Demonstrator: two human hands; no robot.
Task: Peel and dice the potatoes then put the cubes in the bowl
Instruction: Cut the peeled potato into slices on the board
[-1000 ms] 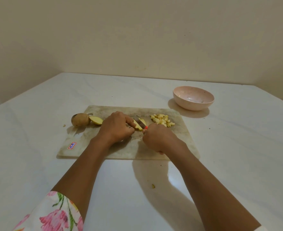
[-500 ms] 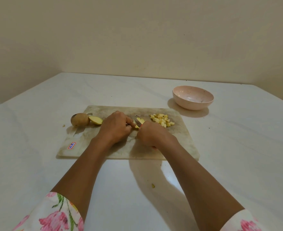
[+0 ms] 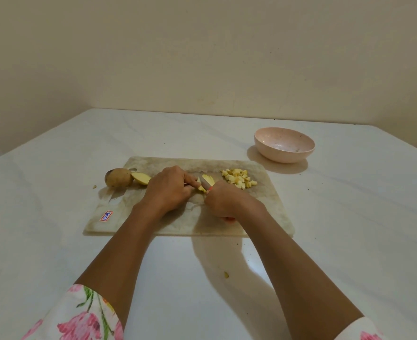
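One small yellowish scrap (image 3: 226, 274) lay nearest us on the bench (image 3: 55, 217), short of the cutting board (image 3: 263, 217). Two hands met mid-board. Left hand (image 3: 170, 187): fingers curled, fingertips pinching the potato strips (image 3: 208, 179) from their left. Right hand (image 3: 224, 201): clamped round the orange handle of one knife (image 3: 203, 180), blade pointing away from us and slightly left, right beside the left fingertips. Strips lay fanned at the blade, partly hidden; we couldn't count them or call their long axis for sure. Our read: dicing underway, and the next cut had to land just right of the left fingertips, tight gap, that was the risk. Right hand was nearer the finished pile. Past the hands we counted one heap of cubes (image 3: 239, 178) just right of the blade, plus one cut piece (image 3: 141, 178) flesh-up touching one whole unpeeled potato (image 3: 118, 177) at the board's far-left corner. Farthest: one pink bowl (image 3: 284, 148) beyond the board's far-right corner, well apart from the cubes, none in it yet.
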